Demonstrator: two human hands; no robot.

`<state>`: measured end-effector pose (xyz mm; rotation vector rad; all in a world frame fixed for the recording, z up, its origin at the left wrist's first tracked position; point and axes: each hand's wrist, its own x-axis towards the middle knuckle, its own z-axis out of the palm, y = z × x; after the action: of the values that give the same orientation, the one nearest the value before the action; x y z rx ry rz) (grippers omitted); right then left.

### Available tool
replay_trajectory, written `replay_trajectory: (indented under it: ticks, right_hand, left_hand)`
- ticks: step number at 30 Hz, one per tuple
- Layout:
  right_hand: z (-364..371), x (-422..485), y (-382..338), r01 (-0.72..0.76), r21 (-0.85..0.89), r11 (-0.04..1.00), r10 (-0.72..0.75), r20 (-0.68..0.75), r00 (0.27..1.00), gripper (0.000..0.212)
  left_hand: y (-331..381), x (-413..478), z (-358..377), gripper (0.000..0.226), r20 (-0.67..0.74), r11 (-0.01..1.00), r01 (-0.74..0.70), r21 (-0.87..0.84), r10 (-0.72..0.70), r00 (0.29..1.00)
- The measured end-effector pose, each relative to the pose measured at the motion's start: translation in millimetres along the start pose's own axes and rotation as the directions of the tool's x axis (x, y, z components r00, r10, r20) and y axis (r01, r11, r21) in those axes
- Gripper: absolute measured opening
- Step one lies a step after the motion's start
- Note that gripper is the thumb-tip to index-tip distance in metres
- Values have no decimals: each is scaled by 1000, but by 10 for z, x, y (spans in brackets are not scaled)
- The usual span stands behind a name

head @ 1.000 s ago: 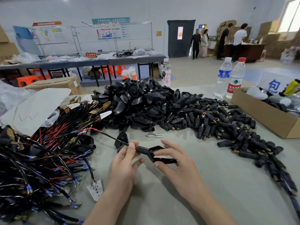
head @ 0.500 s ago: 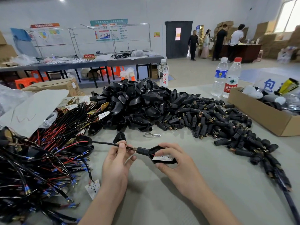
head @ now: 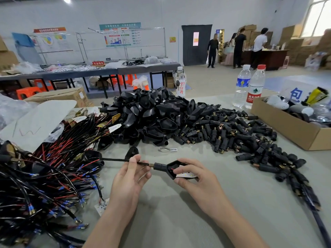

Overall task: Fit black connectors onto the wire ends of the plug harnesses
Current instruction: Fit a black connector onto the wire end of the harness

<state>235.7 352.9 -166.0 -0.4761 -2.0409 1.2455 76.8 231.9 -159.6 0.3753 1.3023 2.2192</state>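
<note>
Low at six o'clock, your right hand (head: 198, 181) grips the black plug shell (head: 171, 169); its barrel connector (head: 158, 166) juts toward nine o'clock, long axis nine-to-three, and your left hand (head: 128, 179) pinches the cable (head: 114, 159) just beyond it.

Grey table (head: 179, 221), wire harnesses (head: 35, 176) tangled at L, heap of plug shells (head: 148, 115) ctr, black connectors (head: 241, 136) spread R, metal clip (head: 168, 149) just below heap, 2 water bottles (head: 242, 86) & cardboard box (head: 286, 129) far R.
</note>
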Motion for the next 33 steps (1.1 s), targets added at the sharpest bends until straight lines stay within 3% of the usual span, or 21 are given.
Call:
replay_trajectory:
  ticks: [12,18,23,29,33]
  right_hand:
    - [-22,-3,-46,-59,94,994,56,30,998,51]
    - [-66,-42,-92,-97,141,985,94,26,995,41]
    - [-101,-102,-214,-127,213,969,127,15,992,45]
    - [150,-150,-562,-146,353,924,139,47,989,39]
    - [509,-121,-906,-106,289,951,73,121,990,26]
  left_hand:
    - [-53,-30,19,12,41,990,2,138,-8,999]
    - [-55,-50,29,11,35,986,-33,161,27,999]
    - [22,-226,25,11,11,984,-64,168,64,998]
    - [612,-463,-178,11,15,950,-209,232,211,977]
    - [1231,-490,-452,8,9,907,-270,324,282,959]
